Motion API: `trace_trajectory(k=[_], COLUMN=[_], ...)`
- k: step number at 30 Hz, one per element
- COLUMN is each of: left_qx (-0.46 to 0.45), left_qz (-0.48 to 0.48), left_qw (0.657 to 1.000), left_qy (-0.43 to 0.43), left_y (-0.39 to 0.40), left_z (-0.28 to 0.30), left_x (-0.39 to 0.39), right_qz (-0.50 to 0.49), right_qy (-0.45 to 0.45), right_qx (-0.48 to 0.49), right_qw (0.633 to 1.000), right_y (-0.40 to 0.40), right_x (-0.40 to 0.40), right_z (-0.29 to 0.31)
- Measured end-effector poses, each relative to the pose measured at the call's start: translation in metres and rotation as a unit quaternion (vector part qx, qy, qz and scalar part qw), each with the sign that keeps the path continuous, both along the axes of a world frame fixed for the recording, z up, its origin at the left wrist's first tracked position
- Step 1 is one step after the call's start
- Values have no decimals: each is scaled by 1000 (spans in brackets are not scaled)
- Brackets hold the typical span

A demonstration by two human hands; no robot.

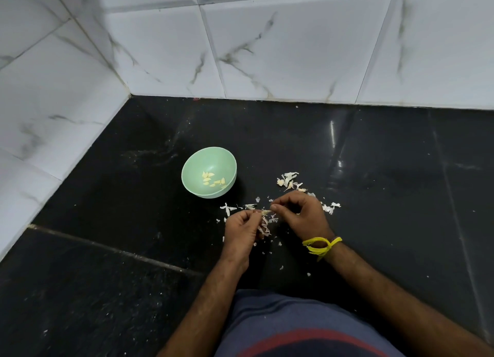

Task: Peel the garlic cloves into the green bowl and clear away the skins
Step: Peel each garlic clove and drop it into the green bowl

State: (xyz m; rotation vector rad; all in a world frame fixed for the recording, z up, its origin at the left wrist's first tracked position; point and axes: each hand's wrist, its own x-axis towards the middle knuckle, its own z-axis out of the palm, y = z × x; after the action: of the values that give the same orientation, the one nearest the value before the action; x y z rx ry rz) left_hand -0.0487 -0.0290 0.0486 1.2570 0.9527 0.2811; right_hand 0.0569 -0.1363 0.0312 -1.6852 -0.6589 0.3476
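**Mid-peel: clove pinched between both hands, skins loose on the worktop**

Black stone worktop (133, 191), set in a corner of white marbled wall tiles (267, 49). Green bowl (192, 164) sits left of and beyond the hands, well clear of them; several pale peeled cloves (212, 180) lie in its bottom.

Left hand (240, 229): grip closed on a garlic clove (265, 211) held at the fingertips, papery skin hanging below it. Right hand (299, 213): thumb and forefinger pinched onto the clove's other end, seemingly pulling skin. Yellow thread (319, 245) tied at the right wrist.

Loose skins (287, 179) scattered beyond and around both hands, with smaller flakes toward the body. Cannot tell whether unpeeled cloves remain among the far heap.

Step in hand, as I judge it: stripping the skin from one clove. Clearing of skins not yet started.

Next move likely calls for freeing the last skin, then carrying the bare clove leftward over the bowl's rim and dropping it in, keeping clinging flakes out of the bowl.
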Motion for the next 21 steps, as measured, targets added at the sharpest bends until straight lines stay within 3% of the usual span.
trace_trajectory(k=[3,12,21], left_qx=[26,39,84], left_qz=[5,-11,-43], left_qw=[1000,999,995], left_qy=[0,11,16], left_y=[0,-1,-4], left_z=[-1,-4,-4], left_x=[1,1,0], right_qz=[19,18,37], right_qy=[-52,32,152], right_qx=[-11,-32,9], right_qw=[998,999,988], right_y=[2,5,0], right_x=[-2,-6,-10], right_z=[1,-3,-2])
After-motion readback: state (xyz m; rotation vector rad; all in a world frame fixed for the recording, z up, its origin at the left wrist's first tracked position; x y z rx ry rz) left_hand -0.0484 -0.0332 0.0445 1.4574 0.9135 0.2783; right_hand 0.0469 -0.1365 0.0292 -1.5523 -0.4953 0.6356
